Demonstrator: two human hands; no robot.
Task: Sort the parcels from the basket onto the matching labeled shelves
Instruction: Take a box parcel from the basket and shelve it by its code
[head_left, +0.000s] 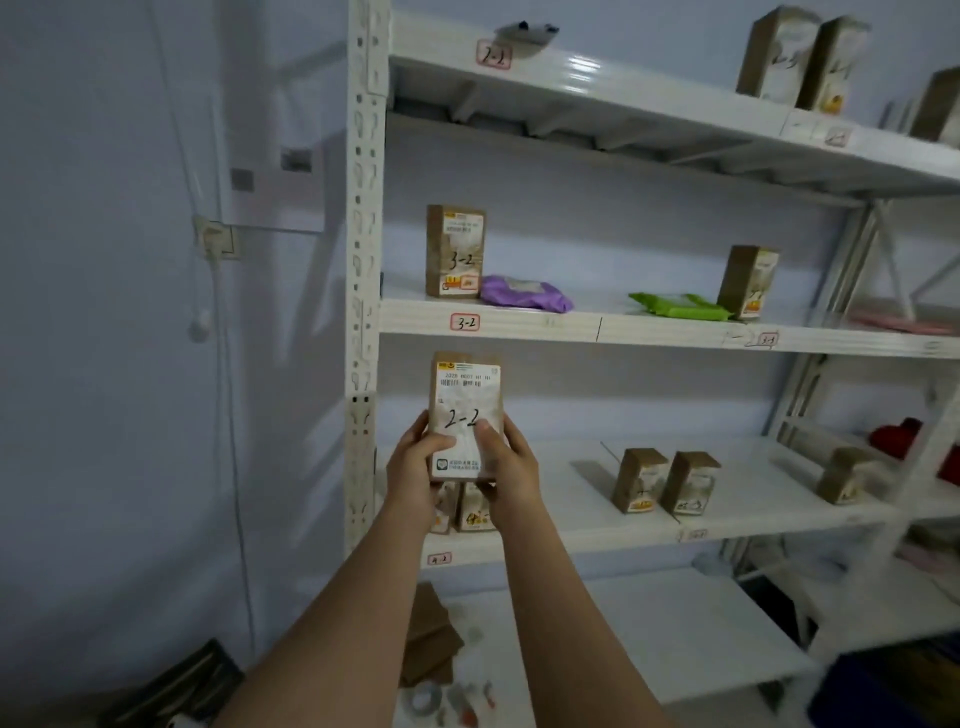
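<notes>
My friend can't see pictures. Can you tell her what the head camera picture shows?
Two hands, the left hand and the right hand, hold up a brown parcel marked "2-2" before white shelves. The "2-2" label is on the top shelf; a "3-2" box stands on the shelf below it.

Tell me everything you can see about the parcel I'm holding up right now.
The parcel is a small brown cardboard box with a white shipping label covering its front, printed with a barcode and hand-marked "2-2" in black. It is held upright, label facing the camera, in front of the white shelving, just below the shelf tag reading 3-2. The left hand and right hand grip its lower half from either side, thumbs pressed on the label.
</notes>
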